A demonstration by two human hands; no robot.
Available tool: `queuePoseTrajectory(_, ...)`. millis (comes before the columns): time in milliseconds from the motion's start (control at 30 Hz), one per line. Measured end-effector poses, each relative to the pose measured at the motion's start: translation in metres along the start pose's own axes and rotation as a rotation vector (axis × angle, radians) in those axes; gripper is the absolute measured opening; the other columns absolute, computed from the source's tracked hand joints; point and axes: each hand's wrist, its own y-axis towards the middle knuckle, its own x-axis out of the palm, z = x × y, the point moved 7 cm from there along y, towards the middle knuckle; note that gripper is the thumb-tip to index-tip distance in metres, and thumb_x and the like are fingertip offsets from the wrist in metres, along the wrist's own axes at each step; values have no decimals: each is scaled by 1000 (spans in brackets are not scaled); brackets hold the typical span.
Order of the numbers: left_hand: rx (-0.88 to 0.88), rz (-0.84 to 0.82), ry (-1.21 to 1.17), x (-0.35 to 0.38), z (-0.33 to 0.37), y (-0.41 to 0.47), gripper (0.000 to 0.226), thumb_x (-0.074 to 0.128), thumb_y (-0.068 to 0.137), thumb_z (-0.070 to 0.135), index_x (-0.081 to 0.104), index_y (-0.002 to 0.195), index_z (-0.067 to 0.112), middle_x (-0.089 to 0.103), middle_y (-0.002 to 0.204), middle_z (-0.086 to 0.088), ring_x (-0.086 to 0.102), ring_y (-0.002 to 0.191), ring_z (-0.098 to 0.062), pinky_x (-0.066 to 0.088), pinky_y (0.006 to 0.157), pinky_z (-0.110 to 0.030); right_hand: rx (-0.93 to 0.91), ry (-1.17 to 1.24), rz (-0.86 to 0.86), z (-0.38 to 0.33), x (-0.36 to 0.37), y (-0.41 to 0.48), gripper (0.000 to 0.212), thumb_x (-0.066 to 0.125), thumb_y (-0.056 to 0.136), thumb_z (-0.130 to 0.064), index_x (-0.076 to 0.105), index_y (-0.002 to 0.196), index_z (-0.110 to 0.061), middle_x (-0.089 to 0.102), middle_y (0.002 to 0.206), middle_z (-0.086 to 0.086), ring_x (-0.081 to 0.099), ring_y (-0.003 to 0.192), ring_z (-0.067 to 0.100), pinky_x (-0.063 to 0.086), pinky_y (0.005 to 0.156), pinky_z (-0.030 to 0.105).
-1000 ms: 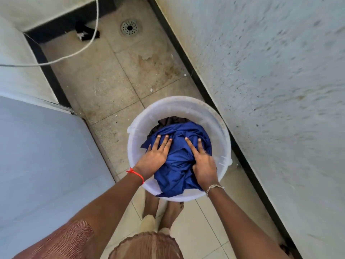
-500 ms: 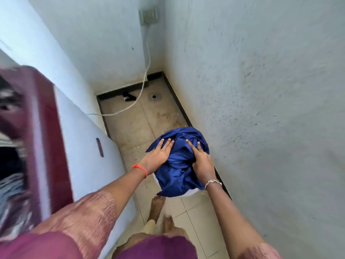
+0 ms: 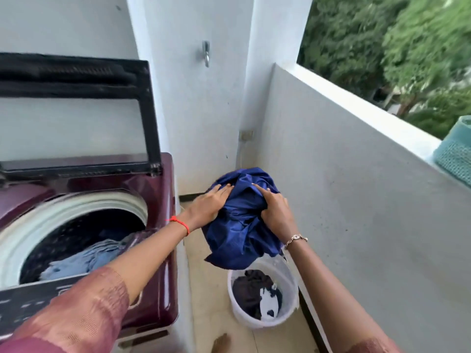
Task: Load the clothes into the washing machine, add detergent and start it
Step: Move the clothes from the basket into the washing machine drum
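Note:
A bundled dark blue garment [image 3: 239, 225] hangs in the air between my two hands, above the floor. My left hand [image 3: 209, 205] presses its left side and my right hand [image 3: 276, 212] grips its right side. Below it a white plastic bucket [image 3: 290, 289] stands on the floor with dark clothes [image 3: 248, 291] inside. At the left is the maroon top-load washing machine [image 3: 158, 200], its lid [image 3: 76, 110] raised. Light blue clothes [image 3: 81, 261] lie in its drum.
A low white parapet wall [image 3: 356, 200] runs along the right, with a teal woven item [image 3: 456, 154] on its ledge. A tap [image 3: 206, 53] and a wall socket [image 3: 246, 135] sit on the back wall. The tiled floor strip [image 3: 204, 289] between machine and wall is narrow.
Both hands have lifted the blue garment up out of the bucket to about the height of the machine's top. The view has risen from the floor to the open machine.

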Motion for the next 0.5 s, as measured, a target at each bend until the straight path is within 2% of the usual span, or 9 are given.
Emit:
queuePoseTrajectory(67, -46, 39, -26, -37, -7, -21, 67, 37, 81, -15, 19, 144, -3, 27, 151, -18, 26, 141, -30, 30, 112, -40, -77, 13, 52, -36, -19, -9, 82, 42, 65, 12, 44, 137, -27, 65, 106, 19, 56, 96, 41, 46, 79, 42)
queuePoseTrajectory(233, -123, 184, -12, -117, -34, -72, 70, 44, 77, -13, 26, 143, -1, 36, 147, -16, 36, 135, -32, 40, 105, -44, -265, 41, 130, -126, -59, -23, 80, 41, 63, 11, 47, 135, -26, 66, 107, 17, 56, 94, 42, 47, 75, 42)
queuePoseTrajectory(333, -154, 265, 17, -158, -52, -105, 69, 45, 79, -11, 27, 144, 3, 39, 146, -12, 37, 135, -29, 36, 105, -37, -366, 69, 165, -178, -71, -30, 79, 40, 63, 12, 50, 133, -23, 68, 104, 16, 56, 93, 41, 44, 74, 38)
queuePoseTrajectory(500, -268, 325, 74, -201, -95, -163, 69, 46, 78, -10, 28, 144, 4, 38, 147, -10, 37, 135, -27, 35, 105, -35, -495, 113, 142, -255, -54, -33, 79, 42, 62, 11, 49, 134, -20, 67, 107, 18, 57, 96, 41, 42, 76, 35)
